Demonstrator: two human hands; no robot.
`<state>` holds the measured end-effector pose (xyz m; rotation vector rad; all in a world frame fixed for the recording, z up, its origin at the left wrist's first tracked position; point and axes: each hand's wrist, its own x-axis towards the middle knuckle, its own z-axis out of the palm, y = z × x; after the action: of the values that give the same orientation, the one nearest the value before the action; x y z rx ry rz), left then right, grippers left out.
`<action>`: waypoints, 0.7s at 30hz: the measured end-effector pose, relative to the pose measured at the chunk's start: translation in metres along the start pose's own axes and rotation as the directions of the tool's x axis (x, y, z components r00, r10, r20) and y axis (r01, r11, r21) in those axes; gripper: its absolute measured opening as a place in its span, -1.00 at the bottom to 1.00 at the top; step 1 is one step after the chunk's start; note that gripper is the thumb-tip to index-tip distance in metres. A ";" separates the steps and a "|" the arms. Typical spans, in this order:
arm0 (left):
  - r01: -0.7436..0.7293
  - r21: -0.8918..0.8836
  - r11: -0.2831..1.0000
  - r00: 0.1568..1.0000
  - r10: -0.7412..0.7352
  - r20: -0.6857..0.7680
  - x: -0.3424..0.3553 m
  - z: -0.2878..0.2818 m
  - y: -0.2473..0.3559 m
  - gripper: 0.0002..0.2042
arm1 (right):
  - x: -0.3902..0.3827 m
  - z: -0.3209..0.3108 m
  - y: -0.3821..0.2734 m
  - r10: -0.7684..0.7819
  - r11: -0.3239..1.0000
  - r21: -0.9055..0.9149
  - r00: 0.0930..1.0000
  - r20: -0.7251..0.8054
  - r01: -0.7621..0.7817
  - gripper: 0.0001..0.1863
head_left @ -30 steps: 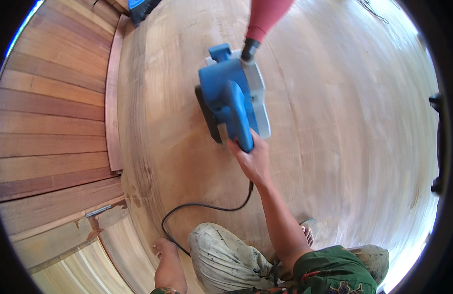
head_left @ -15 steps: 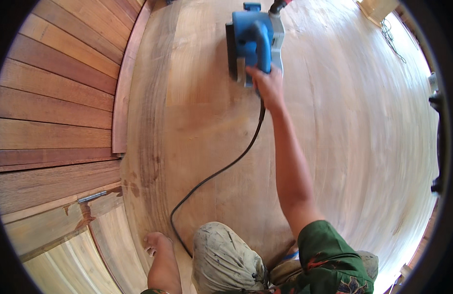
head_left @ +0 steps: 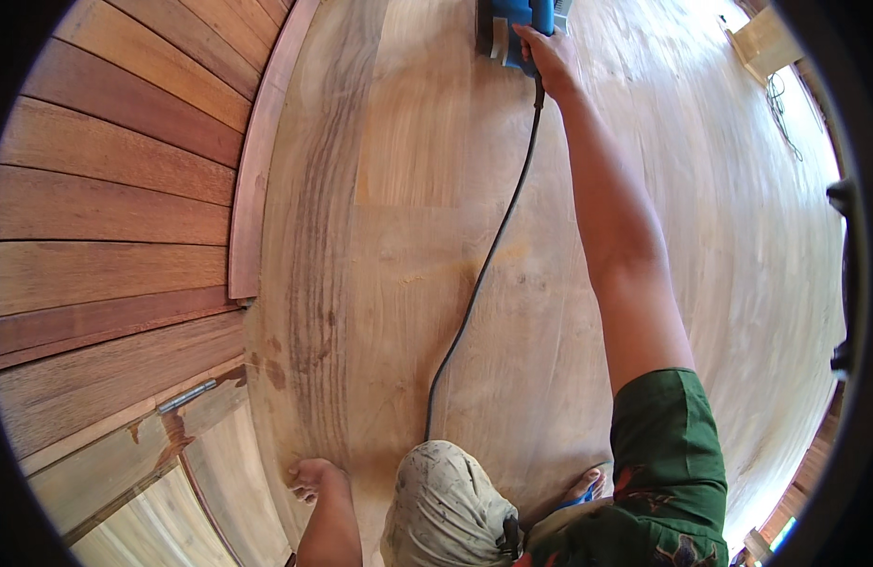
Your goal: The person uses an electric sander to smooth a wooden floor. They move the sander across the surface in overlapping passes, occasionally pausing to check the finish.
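Note:
At the far end of the wooden floor, my right hand (head_left: 553,61) is wrapped round the rear handle of a blue belt sander (head_left: 518,45). The top of the picture cuts off the sander's front. A black power cord (head_left: 481,274) runs from the handle back to my left knee, where it passes out of sight. Low on the left, beside the panelled door, my left hand (head_left: 314,478) hangs with loosely bent fingers, a little apart, and nothing shows in it.
Wood planks (head_left: 106,222) make up the wall on the left, with a board edging (head_left: 257,189) along it. Below is a pale panelled door (head_left: 144,472) with a metal hinge (head_left: 186,396). A wooden post (head_left: 765,42) and coiled cable (head_left: 781,113) are at the far right.
My right hand has pushed the sander farther away, partly out of the picture, and my arm is more outstretched. The cord has straightened. The left hand stays low beside the door.

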<state>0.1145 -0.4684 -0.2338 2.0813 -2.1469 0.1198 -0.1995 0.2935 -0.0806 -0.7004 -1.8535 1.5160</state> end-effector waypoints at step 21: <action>0.100 0.068 0.993 0.994 -0.096 -0.057 0.034 -0.029 -0.083 -0.25 | -0.390 -0.135 -0.092 0.159 0.985 -0.061 0.985 -0.074 -0.164 -0.79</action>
<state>0.1982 -0.4997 -0.2033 2.1917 -2.0343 0.2405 0.1580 0.0733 -0.0273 -0.9426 -1.8406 1.5156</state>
